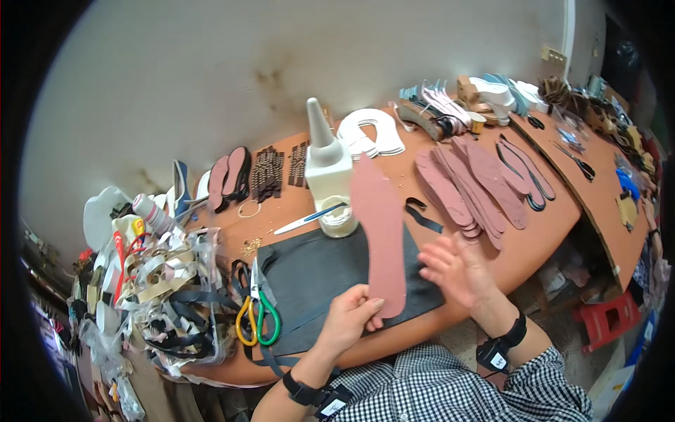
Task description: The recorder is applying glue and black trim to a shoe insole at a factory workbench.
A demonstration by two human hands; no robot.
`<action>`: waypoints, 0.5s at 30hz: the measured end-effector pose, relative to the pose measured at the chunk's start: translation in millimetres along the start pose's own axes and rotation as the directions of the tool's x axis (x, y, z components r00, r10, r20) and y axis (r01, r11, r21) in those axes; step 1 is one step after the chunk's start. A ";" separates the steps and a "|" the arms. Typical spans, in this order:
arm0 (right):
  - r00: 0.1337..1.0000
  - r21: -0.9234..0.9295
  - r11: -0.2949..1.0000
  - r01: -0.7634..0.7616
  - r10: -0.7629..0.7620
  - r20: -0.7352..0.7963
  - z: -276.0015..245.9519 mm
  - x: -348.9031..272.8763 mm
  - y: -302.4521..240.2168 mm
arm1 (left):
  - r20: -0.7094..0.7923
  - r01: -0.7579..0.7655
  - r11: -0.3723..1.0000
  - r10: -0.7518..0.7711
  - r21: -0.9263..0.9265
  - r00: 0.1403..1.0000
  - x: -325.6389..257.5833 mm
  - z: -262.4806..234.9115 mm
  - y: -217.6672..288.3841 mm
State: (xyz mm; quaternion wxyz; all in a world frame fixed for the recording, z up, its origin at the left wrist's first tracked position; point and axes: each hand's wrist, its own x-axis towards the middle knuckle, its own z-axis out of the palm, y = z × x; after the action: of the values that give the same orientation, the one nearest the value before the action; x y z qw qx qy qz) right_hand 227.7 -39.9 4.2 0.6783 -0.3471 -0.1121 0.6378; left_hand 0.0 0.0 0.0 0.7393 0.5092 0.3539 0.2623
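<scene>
A pink insole [381,232] stands tilted up in front of me, its lower end pinched between the thumb and fingers of my left hand [354,314]. Close to the insole's right side, my right hand [460,271] has its palm turned up and fingers spread, holding nothing. Beneath both hands lies a black sheet [309,267] on the brown table. Scissors [257,309] with one yellow and one green handle rest on the sheet's left part. Behind the insole is a jar of whitish paste [338,219], with a blue and white tool [309,218] against it.
Several pink insoles [467,186] lie stacked at the right, beside a black strip [425,216]. A white cone thread holder [325,151] rises at the back near white U-shaped pieces [373,132]. Strap scraps [186,295] pile up at the left. A red stool [610,320] stands below right.
</scene>
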 end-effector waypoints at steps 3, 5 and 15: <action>0.977 -0.104 0.992 -0.066 0.085 0.194 26.3 8.4 16.1 | 0.051 0.048 0.998 -0.050 0.032 0.997 1.9 4.1 4.0; 0.968 -0.160 0.987 -0.021 0.060 0.242 44.2 23.6 27.2 | 0.076 0.067 0.982 -0.081 0.176 0.994 -1.2 -5.4 12.6; 0.987 -0.033 0.987 -0.158 0.158 0.007 28.9 60.0 68.1 | 0.195 0.049 -0.286 0.758 0.957 0.623 64.5 -93.4 74.5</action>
State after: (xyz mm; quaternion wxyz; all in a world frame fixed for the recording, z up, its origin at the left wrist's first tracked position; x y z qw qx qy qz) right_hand 166.5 22.5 -33.8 0.6195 -0.3628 -0.0976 0.6893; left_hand -36.4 126.9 31.9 -0.1654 0.8543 0.4126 0.2695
